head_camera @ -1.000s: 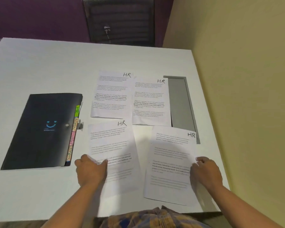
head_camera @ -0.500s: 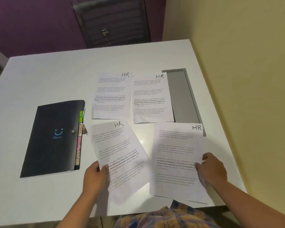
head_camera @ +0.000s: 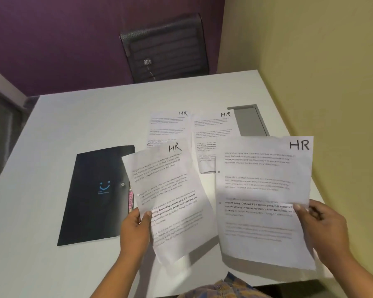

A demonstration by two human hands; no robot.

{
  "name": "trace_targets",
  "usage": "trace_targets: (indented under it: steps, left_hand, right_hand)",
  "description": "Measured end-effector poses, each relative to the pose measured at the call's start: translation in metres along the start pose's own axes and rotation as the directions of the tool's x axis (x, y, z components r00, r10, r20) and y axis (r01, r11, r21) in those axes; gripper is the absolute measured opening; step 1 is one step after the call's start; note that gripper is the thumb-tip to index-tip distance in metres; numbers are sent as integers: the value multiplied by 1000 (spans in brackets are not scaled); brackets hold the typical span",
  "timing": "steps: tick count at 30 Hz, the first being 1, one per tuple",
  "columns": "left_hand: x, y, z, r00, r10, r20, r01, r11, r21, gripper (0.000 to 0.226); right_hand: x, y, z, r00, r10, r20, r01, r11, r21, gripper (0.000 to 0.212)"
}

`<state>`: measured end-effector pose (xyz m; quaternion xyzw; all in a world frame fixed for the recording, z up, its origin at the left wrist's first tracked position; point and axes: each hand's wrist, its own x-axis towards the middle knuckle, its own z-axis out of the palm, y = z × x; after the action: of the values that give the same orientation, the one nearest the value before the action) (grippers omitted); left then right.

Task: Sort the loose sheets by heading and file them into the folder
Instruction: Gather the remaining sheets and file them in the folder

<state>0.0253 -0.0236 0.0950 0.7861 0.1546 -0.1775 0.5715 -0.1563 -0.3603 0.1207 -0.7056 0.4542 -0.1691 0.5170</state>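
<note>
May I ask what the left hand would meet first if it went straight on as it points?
Likely the tabbed edge of the folder, just ahead of the left hand; if the hand is raised, the sheet lying beyond. Depth is unclear.

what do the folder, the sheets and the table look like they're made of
Folder: likely plastic, smooth black, faint sheen, small snap button. Left sheet and right sheet: thin matte paper, bending where left hand and right hand pinch them. Table: matte white, perhaps laminate; unsure.
</note>
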Motion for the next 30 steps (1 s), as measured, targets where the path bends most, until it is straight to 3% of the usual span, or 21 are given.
trace_targets:
  steps: [5, 10, 13, 16, 20, 24, 30]
  left_hand:
    - [9, 6, 0, 995, -30, 90, 33, 999, -26, 21]
    - [7, 16, 2, 958, -31, 285, 66, 991, -114, 20]
    - [-2, 25, 3, 921, -34, 389, 84, 990, -113, 16]
    - [-4, 26, 3, 931, -59, 361, 101, 990, -98, 16]
    - [-1, 19, 0, 945, -180, 275, 226, 963, -146, 39]
    - [-5, 22, 0, 938, -52, 343, 105, 985, -137, 19]
    - [2, 31, 8, 963, 1, 269, 53, 980, -193, 19]
  right_hand:
    - [-8, -37, 52, 982, -33, 185, 5, 988, 152, 8]
    - [-10, -44, 103, 942, -33, 335, 10, 997, 72, 5]
    - [-13, -42, 121, 897, 39, 441, -68, 996, 51, 23]
    - [-17, -42, 131, 875, 36, 483, 0, 997, -75, 13]
    - [-20, -44, 135, 878, 77, 472, -70, 997, -32, 9]
    - [-18, -44, 137, 881, 91, 464, -79, 996, -46, 11]
    - [-10, -53, 136, 846, 72, 528, -103, 994, 30, 13]
